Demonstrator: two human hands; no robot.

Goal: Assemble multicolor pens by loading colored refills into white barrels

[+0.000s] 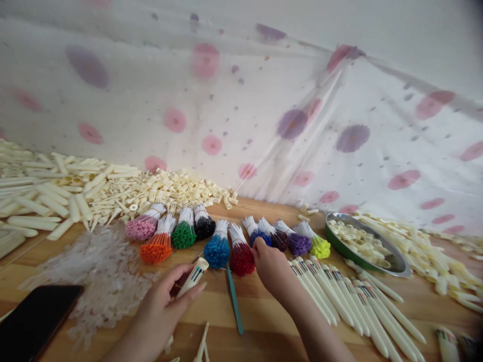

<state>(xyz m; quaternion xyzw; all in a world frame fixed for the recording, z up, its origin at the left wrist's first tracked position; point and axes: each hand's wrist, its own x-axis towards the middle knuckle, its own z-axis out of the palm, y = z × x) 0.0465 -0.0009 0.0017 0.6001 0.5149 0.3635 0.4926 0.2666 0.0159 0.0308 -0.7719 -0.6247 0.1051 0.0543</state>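
Observation:
My left hand (166, 299) is wrapped round a cream multicolour pen barrel (195, 276), whose open end points up and shows coloured slider tabs. My right hand (273, 264) reaches to the bundles of pen refills, its fingertips pinched at the right side of the red-tipped bundle (242, 256). Whether a refill is between those fingers is hidden. Just behind that hand is a dark blue-tipped bundle (257, 234). A bright blue-tipped bundle (217, 249) stands between my hands. Teal tweezers (234, 304) lie on the wooden table (264, 322) below the bundles.
More refill bundles, including orange (156, 246) and yellow (320, 247), form a row. Pen barrels with coloured tabs (347, 296) lie at right, near a metal dish (398, 259) of cream parts. Clear plastic pieces (109, 276), a phone (41, 319) and heaped cream parts (49, 201) fill the left.

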